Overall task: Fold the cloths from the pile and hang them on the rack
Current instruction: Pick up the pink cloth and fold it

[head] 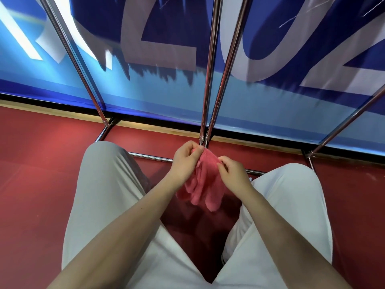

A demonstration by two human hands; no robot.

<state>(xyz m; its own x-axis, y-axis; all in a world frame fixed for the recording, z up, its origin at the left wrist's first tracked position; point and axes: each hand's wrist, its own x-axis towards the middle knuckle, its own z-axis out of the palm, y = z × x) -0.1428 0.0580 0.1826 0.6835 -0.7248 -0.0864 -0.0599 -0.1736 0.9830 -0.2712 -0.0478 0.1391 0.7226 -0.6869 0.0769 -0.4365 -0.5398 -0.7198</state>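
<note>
Your left hand (184, 163) and right hand (233, 174) both pinch the fuzzy pink terry cloth (205, 180) — bunched, hanging in soft folds near the shiny metal rack (209, 80).

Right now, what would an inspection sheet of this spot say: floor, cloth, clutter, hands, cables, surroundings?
Surface: red floor, bare where it shows.
Job's things: one pink cloth, bunched, hanging between the knees; metal rack poles rise just behind it, nothing seen hanging on the parts in view. The pile is out of view.
Clutter: nothing seen.
Hands: left hand and right hand each pinch the cloth's top edge, close together.
Cables: nothing seen.
Surroundings: blue banner with large pale letters behind the rack; the person's pale trousers fill the lower frame.
</note>
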